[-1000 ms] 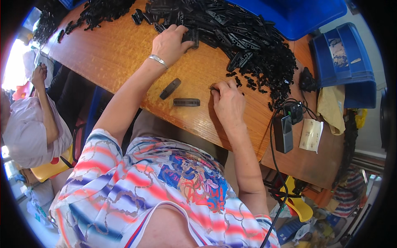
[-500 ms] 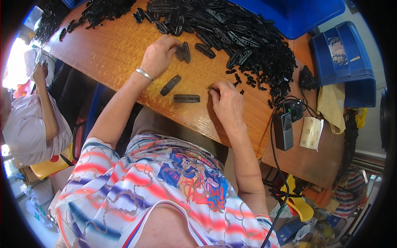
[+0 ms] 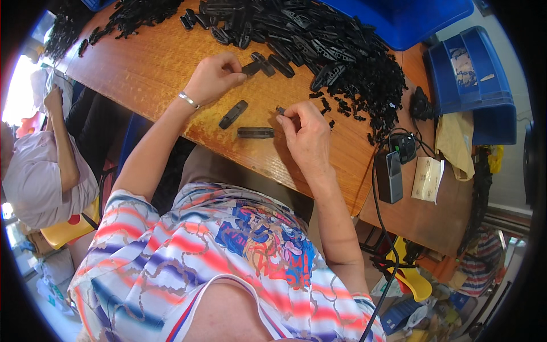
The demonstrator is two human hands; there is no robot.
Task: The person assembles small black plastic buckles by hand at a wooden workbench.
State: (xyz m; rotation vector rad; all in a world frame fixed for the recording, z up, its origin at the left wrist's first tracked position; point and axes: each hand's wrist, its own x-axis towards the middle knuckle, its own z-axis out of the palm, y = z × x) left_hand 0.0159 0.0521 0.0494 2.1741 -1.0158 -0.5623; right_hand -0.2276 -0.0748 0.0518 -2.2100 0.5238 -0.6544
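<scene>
My left hand [image 3: 213,81] is closed in a pinch on the end of a dark elongated plastic part [image 3: 250,69] above the wooden table. Right beside that part lies a similar one [image 3: 264,64], touching or nearly so. Between thumb and fingertips of my right hand [image 3: 307,132] is a small black plastic piece [image 3: 280,110], too small to make out in detail. Two more long black parts rest near the table's front edge: a slanted one [image 3: 233,114] and a level one [image 3: 255,132], left of my right hand.
A big heap of long black parts [image 3: 285,34] spreads over the far side, with a pile of tiny black pieces [image 3: 382,91] at its right. Blue bins [image 3: 470,85], a grey box-shaped device [image 3: 390,178] and a black cable [image 3: 377,194] are on the right. Another person [image 3: 48,165] sits at left.
My right hand has moved left and slightly up, bringing the small piece into view. My left hand shifted slightly left, and the part it pinches turned more level.
</scene>
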